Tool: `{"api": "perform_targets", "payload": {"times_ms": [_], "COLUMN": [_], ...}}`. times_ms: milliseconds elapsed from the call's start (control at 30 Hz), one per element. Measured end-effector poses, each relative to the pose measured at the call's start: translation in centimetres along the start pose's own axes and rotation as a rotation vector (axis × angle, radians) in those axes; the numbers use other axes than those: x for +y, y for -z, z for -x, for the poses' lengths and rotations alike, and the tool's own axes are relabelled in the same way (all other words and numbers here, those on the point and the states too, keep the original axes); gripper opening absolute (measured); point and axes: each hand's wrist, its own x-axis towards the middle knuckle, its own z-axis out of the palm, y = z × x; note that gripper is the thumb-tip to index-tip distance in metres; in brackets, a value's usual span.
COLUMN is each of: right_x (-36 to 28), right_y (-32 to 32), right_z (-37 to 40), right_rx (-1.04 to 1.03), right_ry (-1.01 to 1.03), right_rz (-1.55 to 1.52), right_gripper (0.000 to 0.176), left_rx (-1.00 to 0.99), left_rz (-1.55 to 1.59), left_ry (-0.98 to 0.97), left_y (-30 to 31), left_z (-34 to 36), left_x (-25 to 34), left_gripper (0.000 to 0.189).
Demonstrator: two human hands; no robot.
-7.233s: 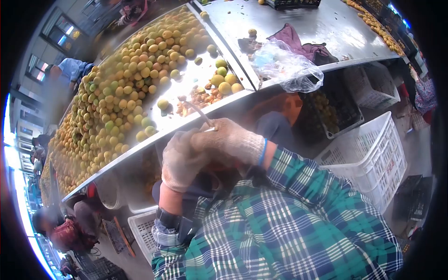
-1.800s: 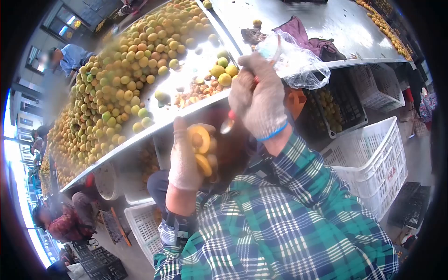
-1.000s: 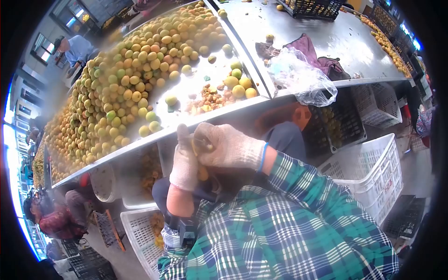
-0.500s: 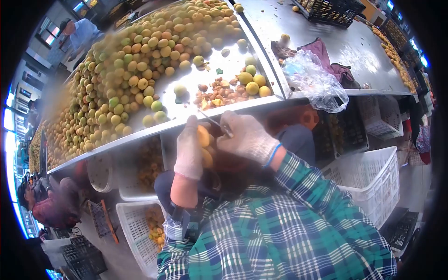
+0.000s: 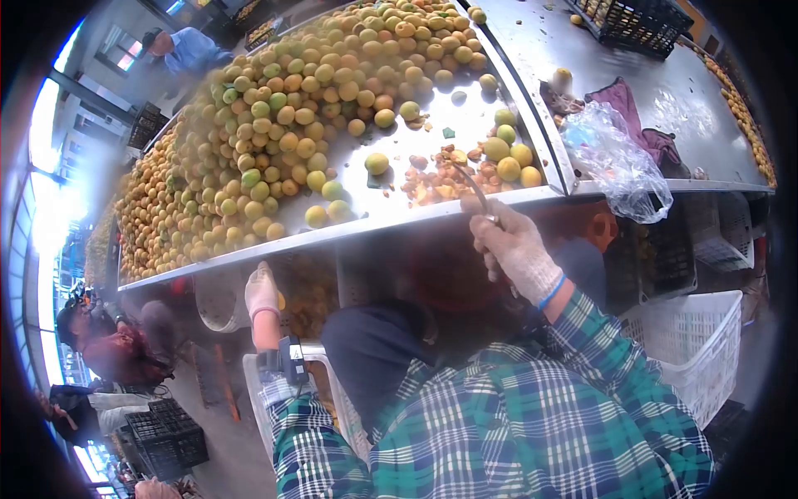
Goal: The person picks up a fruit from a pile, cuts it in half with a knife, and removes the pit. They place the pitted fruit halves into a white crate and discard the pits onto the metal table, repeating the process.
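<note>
My right hand [image 5: 517,251], in a whitish work glove, is closed around a thin knife [image 5: 475,190] with a curved blade. The blade points up over the table's front edge, toward a small heap of apricot pits and scraps [image 5: 440,179]. Low at the left, below the table edge, my gloved left hand [image 5: 263,293] is held beside containers of cut fruit [image 5: 309,291]. A bright yellow sliver of apricot [image 5: 281,301] shows at its palm side; the rest is hidden by the hand. Whole apricots [image 5: 283,125] are piled across the metal table [image 5: 357,158].
A clear plastic bag [image 5: 619,158] and a maroon cloth [image 5: 619,100] lie on the right-hand table. A white crate [image 5: 694,349] stands at my right, another crate [image 5: 258,399] at my left. Black crates [image 5: 166,437] and a person in maroon [image 5: 125,353] are farther left.
My left hand has moved left and down from in front of me, away from the knife. My right hand has moved right with the knife, and the view has shifted.
</note>
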Motion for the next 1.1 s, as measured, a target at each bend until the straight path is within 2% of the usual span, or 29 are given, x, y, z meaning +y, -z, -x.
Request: {"api": "perform_targets", "payload": {"times_ms": [33, 100, 133, 167, 200, 300, 367, 400, 433, 500, 633, 700, 767, 800, 833, 900, 967, 1000, 1033, 1067, 1100], "right_x": [0.0, -0.4, -1.0, -1.3, -1.5, -1.2, -1.4, -1.5, -1.5, -2.1, -1.6, -1.2, -0.7, -1.3, -1.3, -1.5, -1.5, -1.7, -1.7, -1.2, -0.2], "right_y": [-0.2, -0.6, -0.8, -1.0, -1.2, -1.3, -1.3, -1.3, -1.3, -1.8, -1.9, -1.9, -2.0, -2.2, -2.1, -1.9, -2.3, -2.7, -2.9, -2.7, -2.9], "right_z": [-0.1, -0.2, -0.1, -0.2, -0.3, -1.4, -1.6, -1.7, -1.9, -1.9, -2.6, -2.9, -2.6, -2.2, -2.0, -1.6, -1.1, -0.6, -0.3, 0.0, -0.2], "right_rx": [-0.001, 0.017, -0.008, -0.005, 0.001, 0.003, 0.024, 0.034, 0.044, 0.057, 0.021, -0.003, -0.031, -0.039, -0.038, -0.046, -0.065, -0.049, -0.028, -0.075, -0.021], "right_ry": [-0.002, -0.014, -0.016, -0.018, -0.021, -0.001, -0.006, -0.017, -0.017, -0.022, -0.061, -0.040, 0.005, -0.003, -0.002, -0.089, -0.101, -0.077, -0.052, 0.041, 0.253], "right_rz": [-0.005, 0.084, 0.096, 0.095, 0.078, 0.032, 0.033, 0.013, 0.015, 0.043, 0.013, 0.016, 0.018, -0.006, -0.015, -0.065, -0.099, -0.067, -0.034, 0.061, 0.322], "right_gripper": [0.028, 0.029, 0.031, 0.031, 0.031, 0.030, 0.029, 0.028, 0.028, 0.028, 0.027, 0.027, 0.028, 0.029, 0.029, 0.029, 0.031, 0.033, 0.036, 0.043, 0.048], "left_rx": [0.002, 0.296, 0.336, 0.280, 0.130, 0.094, 0.017, -0.075, -0.080, 0.040, 0.031, 0.046, -0.051, -0.372, -0.309, -0.488, -0.730, -0.855, -0.906, -0.938, -0.978], "left_rz": [-0.005, -0.219, -0.127, -0.108, -0.155, -0.345, -0.469, -0.543, -0.538, -0.523, -0.479, -0.462, -0.218, 0.232, 0.912, 1.283, 1.763, 1.858, 1.919, 1.924, 1.930], "left_ry": [-0.001, -0.243, -0.340, -0.401, -0.348, -0.638, -0.602, -0.487, -0.494, -0.594, -0.536, -0.535, -0.482, -0.272, -0.005, -0.082, 0.002, -0.061, 0.017, 0.050, 0.082], "left_y": [-0.2, 1.3, 1.4, 1.2, 2.2, -1.4, -3.3, -4.0, -4.6, -5.1, -5.4, -5.6, -5.0, -3.1, -4.2, -2.6, -1.8, -1.9, -1.0, -0.7, -1.0], "left_z": [-1.1, 0.2, -0.6, -1.8, -0.9, -5.6, -7.9, -8.5, -9.0, -10.4, -11.8, -11.8, -11.8, -10.6, -9.1, -4.7, 0.7, 3.1, 6.7, 9.7, 12.2], "left_x": [-0.5, 4.2, 5.6, 7.3, 11.1, 13.6, 14.6, 15.4, 15.5, 15.2, 15.1, 13.9, 12.6, 12.2, 10.9, 9.2, 8.7, 8.2, 9.8, 10.8, 11.6], "left_gripper": [0.049, 0.044, 0.040, 0.038, 0.045, 0.045, 0.044, 0.038, 0.038, 0.034, 0.034, 0.029, 0.028, 0.033, 0.033, 0.032, 0.037, 0.042, 0.044, 0.047, 0.050]}}
